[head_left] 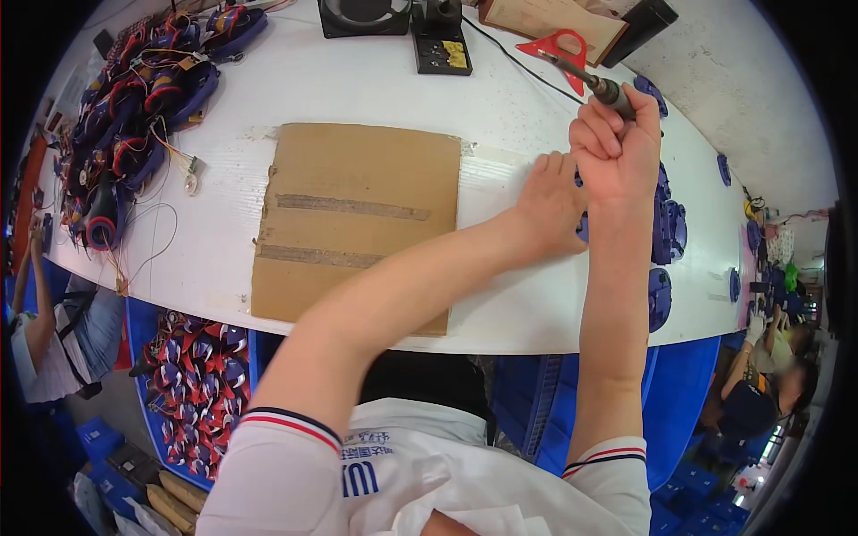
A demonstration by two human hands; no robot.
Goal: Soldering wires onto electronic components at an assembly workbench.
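My right hand [615,152] is raised at the right of the table, its fingers wrapped round the dark handle of a soldering iron [611,93]. The iron's tip points up and left. Beside my right forearm, my left hand [552,207] reaches across the table with bent fingers close together. It is closed on a blue plastic part [583,227], of which only small bits show; the thumb is hidden. Several more blue plastic parts [668,230] are grouped just right of my right forearm.
A cardboard sheet [357,170] lies mid-table. Wired blue-and-red assemblies [147,98] are heaped at left. At the back are a soldering stand [441,54], a black fan [365,16] and a red tool [565,46]. A blue bin [143,393] of parts stands below. Other people sit at both sides.
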